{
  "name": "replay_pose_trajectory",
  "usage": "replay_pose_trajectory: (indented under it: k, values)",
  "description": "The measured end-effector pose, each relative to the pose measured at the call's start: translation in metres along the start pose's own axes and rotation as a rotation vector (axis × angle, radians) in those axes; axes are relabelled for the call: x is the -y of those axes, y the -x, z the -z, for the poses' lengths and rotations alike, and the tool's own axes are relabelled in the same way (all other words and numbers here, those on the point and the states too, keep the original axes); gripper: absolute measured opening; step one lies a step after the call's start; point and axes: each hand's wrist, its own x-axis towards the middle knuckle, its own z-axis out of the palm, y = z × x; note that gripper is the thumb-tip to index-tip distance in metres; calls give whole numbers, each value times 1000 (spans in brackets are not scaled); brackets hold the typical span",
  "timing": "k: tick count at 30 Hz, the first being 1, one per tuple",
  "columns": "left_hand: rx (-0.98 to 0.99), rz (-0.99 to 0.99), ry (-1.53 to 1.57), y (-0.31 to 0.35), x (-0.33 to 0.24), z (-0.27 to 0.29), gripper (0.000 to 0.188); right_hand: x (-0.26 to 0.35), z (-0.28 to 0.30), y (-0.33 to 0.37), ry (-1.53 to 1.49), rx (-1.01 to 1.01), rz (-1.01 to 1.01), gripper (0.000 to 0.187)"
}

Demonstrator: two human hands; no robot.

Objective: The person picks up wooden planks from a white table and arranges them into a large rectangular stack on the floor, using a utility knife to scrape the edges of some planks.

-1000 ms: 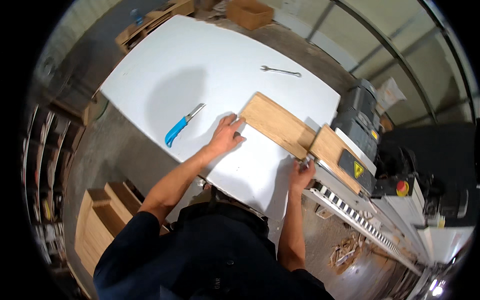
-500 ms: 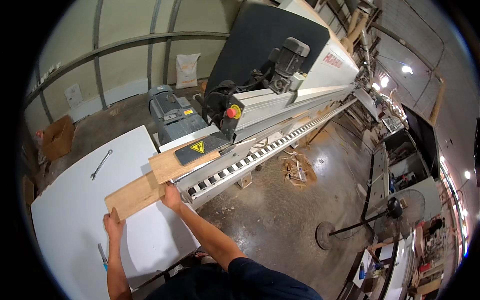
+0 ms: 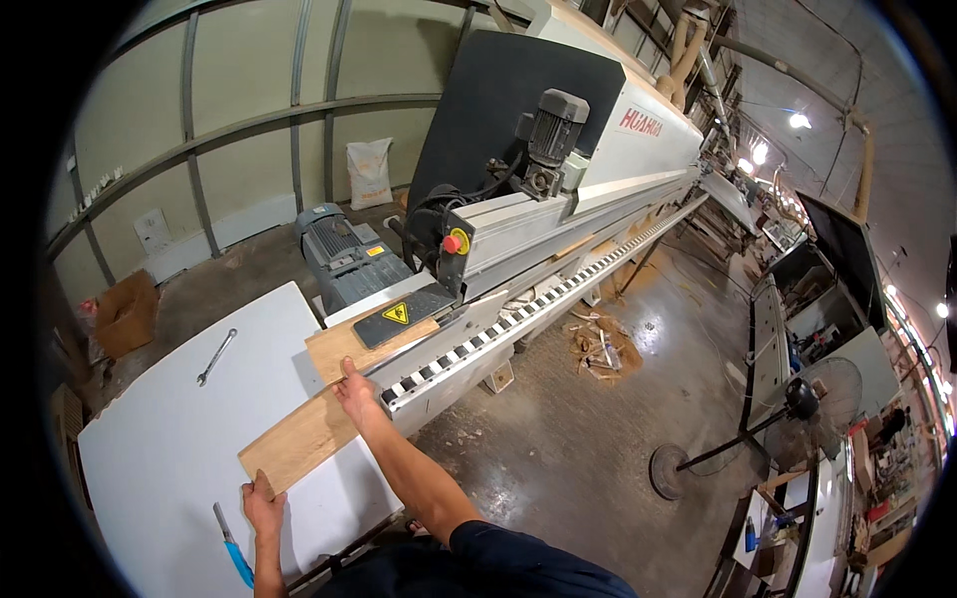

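Observation:
My left hand (image 3: pixel 263 506) is closed on the near left corner of a light brown wooden board (image 3: pixel 299 444), which lies slantwise over the white table. At this board's far right end my right hand (image 3: pixel 357 391) grips its edge, fingers lying over the top where it meets a second wooden board (image 3: pixel 325 351). That second board runs partly beneath a dark guard plate (image 3: pixel 404 315) with a yellow warning triangle, at the infeed end of a long woodworking machine (image 3: pixel 558 224). What the undersides of my fingers touch is hidden.
On the white table (image 3: pixel 169 439) lie a wrench (image 3: pixel 216 357) and a blue-handled tool (image 3: pixel 235 558). A roller track (image 3: pixel 518 319) runs along the machine beside a grey motor (image 3: pixel 349 254). Wood scraps (image 3: pixel 603 349) litter the floor; a standing fan (image 3: pixel 797 399) is at the right.
My right hand has moved from the board's near edge up onto its top, at the second board. The first board and my left hand have shifted slightly right and down in view.

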Motion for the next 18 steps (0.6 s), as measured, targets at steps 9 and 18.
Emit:
replay_pose_trajectory:
  k: [9, 18]
  values:
    - [-177, -273, 2, 11, -31, -6, 65, -54, 44, 52, 203, 248, 46, 13]
    - [134, 457, 1292, 3, -89, -6, 46, -110, 111, 87, 529, 446, -179, 22]
